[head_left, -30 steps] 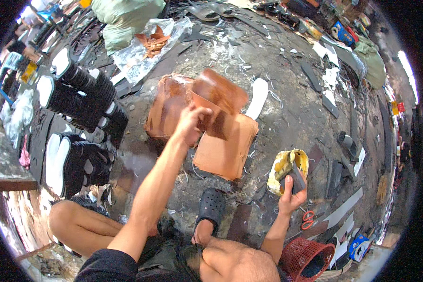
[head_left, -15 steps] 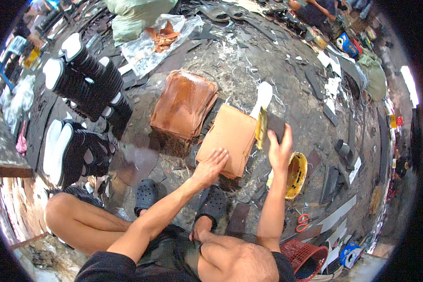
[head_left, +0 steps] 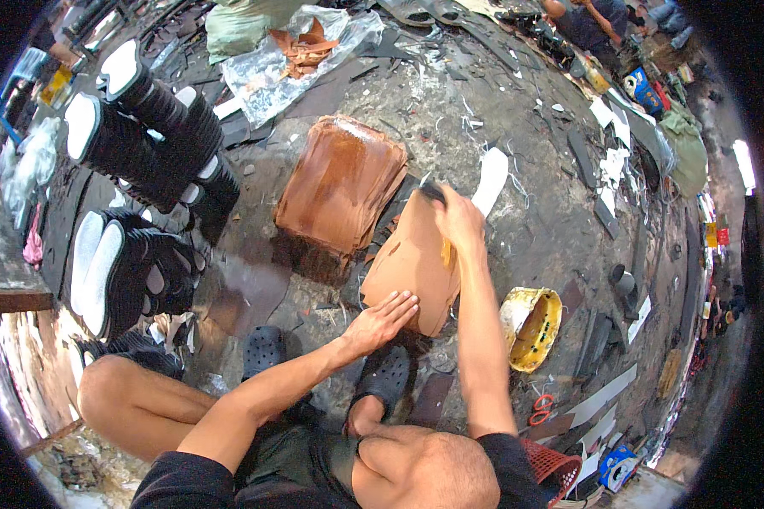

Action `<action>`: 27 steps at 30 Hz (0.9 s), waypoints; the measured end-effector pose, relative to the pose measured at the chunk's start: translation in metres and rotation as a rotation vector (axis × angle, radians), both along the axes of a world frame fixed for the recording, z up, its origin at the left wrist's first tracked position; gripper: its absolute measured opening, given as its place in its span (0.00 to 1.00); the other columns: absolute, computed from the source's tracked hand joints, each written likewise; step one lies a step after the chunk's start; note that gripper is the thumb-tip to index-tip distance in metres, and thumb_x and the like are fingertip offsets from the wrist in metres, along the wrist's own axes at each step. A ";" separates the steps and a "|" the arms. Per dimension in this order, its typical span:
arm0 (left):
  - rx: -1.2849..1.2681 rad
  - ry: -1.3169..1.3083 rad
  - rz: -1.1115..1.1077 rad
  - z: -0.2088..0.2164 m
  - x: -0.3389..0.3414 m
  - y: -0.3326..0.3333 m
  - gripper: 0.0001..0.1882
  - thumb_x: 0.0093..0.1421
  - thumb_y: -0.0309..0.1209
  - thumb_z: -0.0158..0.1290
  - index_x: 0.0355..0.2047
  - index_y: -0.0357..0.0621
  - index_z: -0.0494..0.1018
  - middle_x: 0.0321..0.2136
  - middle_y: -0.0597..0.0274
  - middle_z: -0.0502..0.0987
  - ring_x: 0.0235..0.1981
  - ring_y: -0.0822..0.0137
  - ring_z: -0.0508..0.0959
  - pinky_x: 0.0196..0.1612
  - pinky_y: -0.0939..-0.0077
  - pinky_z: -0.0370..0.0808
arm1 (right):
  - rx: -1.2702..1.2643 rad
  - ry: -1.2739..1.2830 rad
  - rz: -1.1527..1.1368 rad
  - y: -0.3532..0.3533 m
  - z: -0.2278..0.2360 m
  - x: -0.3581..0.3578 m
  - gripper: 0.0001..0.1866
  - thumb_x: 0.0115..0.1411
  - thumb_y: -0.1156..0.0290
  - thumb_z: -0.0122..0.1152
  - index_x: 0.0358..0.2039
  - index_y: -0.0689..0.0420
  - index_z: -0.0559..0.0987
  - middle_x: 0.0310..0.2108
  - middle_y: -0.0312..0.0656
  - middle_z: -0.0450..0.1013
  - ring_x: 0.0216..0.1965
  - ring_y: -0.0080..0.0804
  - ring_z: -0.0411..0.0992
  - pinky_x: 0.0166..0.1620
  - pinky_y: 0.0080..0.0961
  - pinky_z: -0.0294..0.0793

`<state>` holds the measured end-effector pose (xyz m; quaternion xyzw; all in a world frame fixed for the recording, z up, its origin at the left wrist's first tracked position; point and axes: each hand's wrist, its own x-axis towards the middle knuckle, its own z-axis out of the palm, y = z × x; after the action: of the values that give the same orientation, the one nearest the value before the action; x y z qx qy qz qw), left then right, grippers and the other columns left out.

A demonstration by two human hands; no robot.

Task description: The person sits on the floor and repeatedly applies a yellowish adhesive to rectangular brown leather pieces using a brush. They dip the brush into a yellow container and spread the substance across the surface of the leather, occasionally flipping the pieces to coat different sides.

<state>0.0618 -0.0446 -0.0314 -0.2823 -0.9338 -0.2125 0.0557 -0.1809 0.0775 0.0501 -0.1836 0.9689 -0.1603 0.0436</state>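
Note:
Fingers outstretched, my left hand [head_left: 380,324] rests flat on the near end of a stack of tan sheets [head_left: 412,270], which look like leather or insole board. My right hand [head_left: 461,222] is closed around a dark flat spreader [head_left: 433,192] at the stack's far right edge. Much of the spreader is hidden by the hand. A wet yellowish smear [head_left: 447,252] shows on the top sheet beside my right wrist. To the right stands a yellow-crusted glue container [head_left: 535,339]. Beyond the tan stack on the left lies a second stack of glossy brown sheets [head_left: 341,182].
Tall bundles of black soles [head_left: 144,161] with white faces stand at left. A white insole-shaped piece [head_left: 491,180] lies beyond my right hand. Orange-handled scissors [head_left: 542,410] and a red basket [head_left: 552,467] are at lower right. Scraps litter the floor; another person [head_left: 590,21] sits far right.
My right hand has swung left and away from me, bringing the spreader from beside the stack onto its far end. A wet smear now shows there. My left hand stays on the near end.

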 end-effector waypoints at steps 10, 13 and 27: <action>-0.114 -0.520 0.068 0.029 -0.029 0.017 0.29 0.60 0.27 0.46 0.63 0.40 0.63 0.64 0.44 0.65 0.67 0.51 0.64 0.67 0.54 0.64 | -0.194 -0.240 0.548 -0.029 0.018 0.077 0.18 0.50 0.63 0.63 0.43 0.32 0.84 0.30 0.45 0.80 0.36 0.47 0.80 0.40 0.45 0.78; 0.027 -0.184 0.015 0.012 -0.044 0.015 0.37 0.52 0.24 0.52 0.65 0.37 0.60 0.68 0.49 0.60 0.71 0.52 0.57 0.72 0.58 0.55 | -0.045 -0.045 0.130 0.014 0.034 -0.007 0.18 0.57 0.62 0.63 0.49 0.35 0.81 0.35 0.46 0.81 0.40 0.46 0.80 0.41 0.46 0.78; 0.259 -0.638 0.011 0.010 0.056 0.077 0.15 0.62 0.29 0.48 0.47 0.39 0.75 0.49 0.48 0.78 0.49 0.54 0.80 0.46 0.57 0.80 | -0.282 -0.090 0.535 -0.004 0.006 0.196 0.17 0.54 0.72 0.59 0.45 0.44 0.82 0.42 0.42 0.81 0.43 0.40 0.80 0.43 0.37 0.79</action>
<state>0.1176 0.0323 -0.0212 -0.1871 -0.8710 -0.4066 -0.2026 0.0146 0.0733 0.0556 -0.4294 0.8514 -0.2838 0.1011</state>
